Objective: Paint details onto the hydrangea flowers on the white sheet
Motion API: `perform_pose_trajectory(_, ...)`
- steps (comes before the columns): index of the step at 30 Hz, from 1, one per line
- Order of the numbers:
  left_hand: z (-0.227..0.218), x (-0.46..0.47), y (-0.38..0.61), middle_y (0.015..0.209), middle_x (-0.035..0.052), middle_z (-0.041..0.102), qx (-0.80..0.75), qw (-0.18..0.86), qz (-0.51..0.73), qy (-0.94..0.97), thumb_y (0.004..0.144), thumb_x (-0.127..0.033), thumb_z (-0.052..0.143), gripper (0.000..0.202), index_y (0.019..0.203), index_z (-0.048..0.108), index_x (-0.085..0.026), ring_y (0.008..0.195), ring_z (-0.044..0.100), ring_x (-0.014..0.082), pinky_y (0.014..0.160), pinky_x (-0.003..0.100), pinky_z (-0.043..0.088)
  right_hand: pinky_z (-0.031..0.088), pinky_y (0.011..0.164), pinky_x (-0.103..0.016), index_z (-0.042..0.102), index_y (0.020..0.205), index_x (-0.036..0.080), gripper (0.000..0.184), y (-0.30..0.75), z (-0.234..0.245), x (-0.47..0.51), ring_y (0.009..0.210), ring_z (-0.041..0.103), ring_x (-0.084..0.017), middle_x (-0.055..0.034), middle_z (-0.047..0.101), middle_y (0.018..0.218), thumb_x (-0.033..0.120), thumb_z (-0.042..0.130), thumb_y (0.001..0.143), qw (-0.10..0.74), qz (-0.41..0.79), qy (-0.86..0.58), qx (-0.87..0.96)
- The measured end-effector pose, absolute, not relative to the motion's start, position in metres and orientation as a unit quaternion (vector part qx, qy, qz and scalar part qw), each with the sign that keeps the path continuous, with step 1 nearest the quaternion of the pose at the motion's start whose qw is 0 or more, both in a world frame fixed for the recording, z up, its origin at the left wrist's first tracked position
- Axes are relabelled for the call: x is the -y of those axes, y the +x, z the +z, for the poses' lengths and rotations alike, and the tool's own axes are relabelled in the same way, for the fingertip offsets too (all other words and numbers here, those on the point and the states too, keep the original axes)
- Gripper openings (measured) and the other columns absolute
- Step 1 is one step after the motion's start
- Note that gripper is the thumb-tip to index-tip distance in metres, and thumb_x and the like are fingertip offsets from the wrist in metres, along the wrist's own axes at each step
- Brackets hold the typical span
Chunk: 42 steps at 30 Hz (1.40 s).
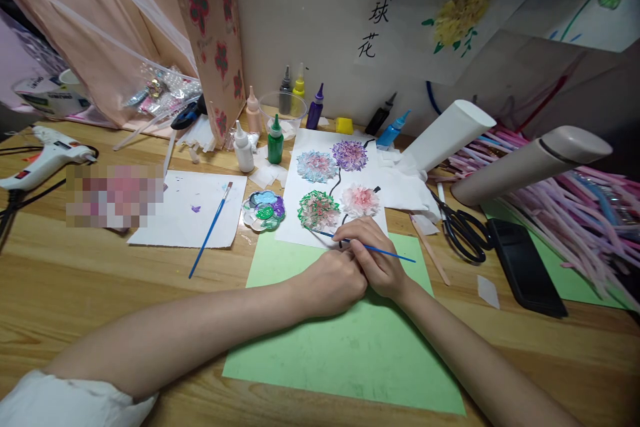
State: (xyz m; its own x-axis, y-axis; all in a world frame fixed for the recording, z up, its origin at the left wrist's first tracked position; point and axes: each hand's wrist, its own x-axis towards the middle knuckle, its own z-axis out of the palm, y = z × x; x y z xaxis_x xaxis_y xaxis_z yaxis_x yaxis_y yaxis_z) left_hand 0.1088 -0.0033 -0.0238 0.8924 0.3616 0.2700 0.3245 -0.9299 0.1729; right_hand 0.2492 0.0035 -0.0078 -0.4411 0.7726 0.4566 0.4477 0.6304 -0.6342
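My right hand (375,255) is closed around a thin blue paintbrush (383,253). The brush tip is at the lower edge of a pink-and-white ruffled flower with green-dabbed petals (319,210). My left hand (340,281) forms a loose fist under and against my right hand, resting low over the paper; nothing sticks out of it. The flower is on a white sheet (293,235), with a blue one (316,166), a purple one (349,155) and a pink one (361,201). Dark stems are partly hidden by my hands.
Green paper (345,360) lies beneath my forearms. Left are a paint palette (264,211), a second brush (210,230) on white paper (175,233) and a glue gun (47,157). Paint bottles (275,140) stand behind. Right are scissors (463,227) and a black phone (525,267).
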Motion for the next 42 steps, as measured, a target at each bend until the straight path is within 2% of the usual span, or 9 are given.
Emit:
perform_pose_trajectory(6, -0.0196, 0.0038, 0.1084, 0.085, 0.0154, 0.069, -0.188, 0.061, 0.130, 0.972, 0.083, -0.013, 0.053, 0.021, 0.097, 0.067, -0.005, 0.075, 0.064, 0.0238, 0.068, 0.034, 0.051, 0.042, 0.077, -0.038, 0.059, 0.097, 0.022, 0.026, 0.2500, -0.0107, -0.0012, 0.085, 0.057, -0.020, -0.0060, 0.065, 0.088, 0.017, 0.034, 0.093, 0.424, 0.182, -0.352, 0.815)
perform_pose_trajectory(14, -0.0248, 0.0039, 0.1086, 0.084, 0.0152, 0.070, -0.176, 0.070, 0.130, 0.973, 0.083, -0.012, 0.054, 0.020, 0.092, 0.069, -0.006, 0.078, 0.065, 0.0251, 0.075, 0.038, 0.051, 0.042, 0.080, -0.039, 0.060, 0.101, 0.022, 0.026, 0.2487, -0.0080, -0.0028, 0.090, 0.058, -0.021, -0.0067, 0.067, 0.095, 0.021, 0.034, 0.094, 0.384, 0.209, -0.361, 0.824)
perform_pose_trajectory(19, -0.0249, 0.0038, 0.1081, 0.082, 0.0153, 0.070, -0.180, 0.072, 0.142, 0.971, 0.083, -0.013, 0.054, 0.019, 0.090, 0.069, -0.006, 0.075, 0.065, 0.0241, 0.074, 0.037, 0.051, 0.041, 0.079, -0.038, 0.060, 0.099, 0.022, 0.027, 0.2473, -0.0062, -0.0034, 0.089, 0.058, -0.021, -0.0065, 0.067, 0.094, 0.022, 0.033, 0.094, 0.370, 0.222, -0.365, 0.825)
perform_pose_trajectory(30, -0.0233, 0.0040, 0.1075, 0.083, 0.0142, 0.069, -0.179, 0.072, 0.155, 0.969, 0.083, -0.012, 0.054, 0.017, 0.093, 0.067, -0.007, 0.081, 0.065, 0.0227, 0.076, 0.035, 0.051, 0.043, 0.079, -0.038, 0.059, 0.100, 0.021, 0.025, 0.2498, -0.0080, -0.0016, 0.087, 0.058, -0.020, -0.0068, 0.067, 0.092, 0.017, 0.036, 0.092, 0.398, 0.190, -0.344, 0.829)
perform_pose_trajectory(36, -0.0259, 0.0050, 0.1071, 0.084, 0.0133, 0.070, -0.179, 0.073, 0.162, 0.968, 0.084, -0.012, 0.053, 0.019, 0.096, 0.066, -0.007, 0.080, 0.067, 0.0214, 0.075, 0.033, 0.051, 0.043, 0.081, -0.039, 0.058, 0.104, 0.022, 0.026, 0.2498, -0.0086, -0.0023, 0.091, 0.060, -0.021, -0.0075, 0.067, 0.096, 0.018, 0.036, 0.092, 0.394, 0.189, -0.330, 0.837)
perform_pose_trajectory(42, -0.0284, 0.0033, 0.1079, 0.080, 0.0123, 0.071, -0.176, 0.073, 0.158, 0.969, 0.081, -0.011, 0.056, 0.017, 0.090, 0.069, -0.007, 0.072, 0.067, 0.0235, 0.070, 0.036, 0.051, 0.043, 0.079, -0.039, 0.059, 0.103, 0.022, 0.026, 0.2476, -0.0050, -0.0037, 0.090, 0.059, -0.021, -0.0081, 0.067, 0.096, 0.020, 0.035, 0.093, 0.367, 0.220, -0.343, 0.836)
